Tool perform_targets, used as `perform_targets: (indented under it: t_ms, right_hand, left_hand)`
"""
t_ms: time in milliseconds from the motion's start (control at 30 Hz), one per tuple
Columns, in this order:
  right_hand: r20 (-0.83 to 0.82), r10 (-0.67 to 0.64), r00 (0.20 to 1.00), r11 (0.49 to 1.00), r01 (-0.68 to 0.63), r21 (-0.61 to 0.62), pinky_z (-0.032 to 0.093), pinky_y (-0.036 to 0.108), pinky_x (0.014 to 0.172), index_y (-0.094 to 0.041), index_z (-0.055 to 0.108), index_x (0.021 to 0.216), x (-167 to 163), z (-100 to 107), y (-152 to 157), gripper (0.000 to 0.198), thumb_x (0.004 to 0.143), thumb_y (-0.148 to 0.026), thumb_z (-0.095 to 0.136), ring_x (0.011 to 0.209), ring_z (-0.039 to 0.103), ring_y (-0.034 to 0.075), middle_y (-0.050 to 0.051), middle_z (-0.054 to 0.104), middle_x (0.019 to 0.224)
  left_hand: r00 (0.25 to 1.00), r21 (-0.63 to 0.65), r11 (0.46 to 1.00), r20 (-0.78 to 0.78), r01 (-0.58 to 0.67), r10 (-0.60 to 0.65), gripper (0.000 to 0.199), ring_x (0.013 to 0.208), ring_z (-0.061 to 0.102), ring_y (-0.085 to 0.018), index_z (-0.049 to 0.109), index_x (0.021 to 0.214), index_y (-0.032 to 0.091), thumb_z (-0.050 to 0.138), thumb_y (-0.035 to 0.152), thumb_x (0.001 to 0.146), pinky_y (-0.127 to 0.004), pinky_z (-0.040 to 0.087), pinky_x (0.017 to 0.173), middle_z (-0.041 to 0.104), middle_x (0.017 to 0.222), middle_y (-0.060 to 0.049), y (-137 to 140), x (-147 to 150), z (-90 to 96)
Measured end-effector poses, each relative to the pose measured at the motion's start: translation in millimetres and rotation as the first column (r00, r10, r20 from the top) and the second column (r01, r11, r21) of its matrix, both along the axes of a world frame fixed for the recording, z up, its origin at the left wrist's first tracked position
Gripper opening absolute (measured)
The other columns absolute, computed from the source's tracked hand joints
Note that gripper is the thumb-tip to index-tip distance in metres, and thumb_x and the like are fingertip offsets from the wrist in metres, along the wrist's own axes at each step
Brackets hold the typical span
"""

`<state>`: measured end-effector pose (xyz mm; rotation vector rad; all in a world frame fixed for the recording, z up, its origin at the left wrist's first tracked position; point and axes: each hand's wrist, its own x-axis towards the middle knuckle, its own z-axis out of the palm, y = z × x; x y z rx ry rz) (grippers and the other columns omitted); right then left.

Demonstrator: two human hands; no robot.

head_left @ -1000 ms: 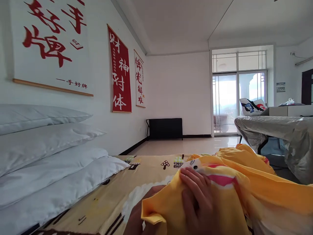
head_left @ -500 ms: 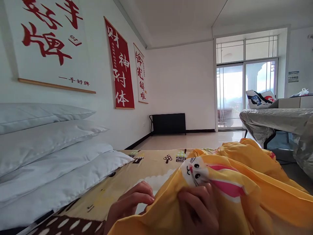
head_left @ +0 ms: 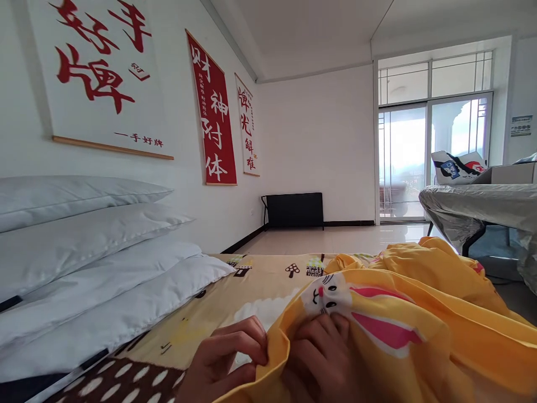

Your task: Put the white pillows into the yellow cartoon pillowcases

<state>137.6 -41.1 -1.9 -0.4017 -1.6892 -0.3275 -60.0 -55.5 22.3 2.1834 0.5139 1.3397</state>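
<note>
A yellow fabric cover (head_left: 423, 302) with a white rabbit face and pink ears lies bunched across the lower right. My left hand (head_left: 230, 355) pinches its left edge between thumb and fingers. Just right of it, my right hand (head_left: 321, 358) is closed on a fold of the same cloth right under the rabbit's face, knuckles up, its fingertips partly hidden in the fabric. Below the cover spreads a beige patterned blanket (head_left: 260, 274) with a brown, white-spotted border.
Several white pillows (head_left: 104, 268) are stacked at the left. At the right stands a table wrapped in silvery plastic (head_left: 482, 207), bearing a box and a printed bag (head_left: 457, 167). A folded black table (head_left: 296, 210) leans by the far wall. Scrolls (head_left: 213, 112) hang on the left wall.
My right hand has shifted a little left, nearer my left hand, drawing the rabbit print with it. The cloth edge at my left hand is now folded up. The view has turned slightly left.
</note>
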Motion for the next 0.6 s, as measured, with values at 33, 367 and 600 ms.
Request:
perform_targets:
  t_ms: [33,367,600]
  right_hand:
    - [-0.007,0.012,1.000,1.000,-0.012,0.013,0.028,0.030,0.070,-0.018,0.055,0.072,-1.6,0.2,-0.1,0.014,0.086,-0.022,0.052,0.066,0.049,0.013,-0.002,0.056,0.067]
    - [-0.189,0.036,0.981,0.999,-0.031,0.032,0.025,0.030,0.069,-0.018,0.046,0.063,-19.7,-7.7,2.3,0.033,0.094,-0.026,0.039,0.061,0.045,0.012,-0.003,0.052,0.059]
    - [-0.196,0.073,0.978,0.951,-0.009,0.310,0.027,0.030,0.064,-0.019,0.047,0.060,-38.4,-21.9,-0.1,0.029,0.089,-0.017,0.046,0.051,0.041,0.008,-0.007,0.047,0.049]
  left_hand:
    - [1.000,-0.029,1.000,-0.006,0.013,-0.013,0.016,0.073,0.054,-0.017,0.068,0.078,0.017,0.063,0.031,0.082,-0.029,0.044,0.069,0.061,0.075,-0.007,-0.7,-2.1,0.3]
    - [0.980,-0.191,0.979,0.174,-0.065,0.099,0.030,0.068,0.047,-0.014,0.052,0.065,0.017,0.063,0.041,0.079,-0.026,0.039,0.065,0.051,0.068,-0.003,5.9,-10.9,-11.8]
    - [0.937,-0.280,0.953,0.288,-0.113,0.196,0.024,0.070,0.050,-0.015,0.058,0.068,0.019,0.061,0.040,0.079,-0.025,0.042,0.068,0.055,0.070,-0.002,4.6,5.2,-16.8]
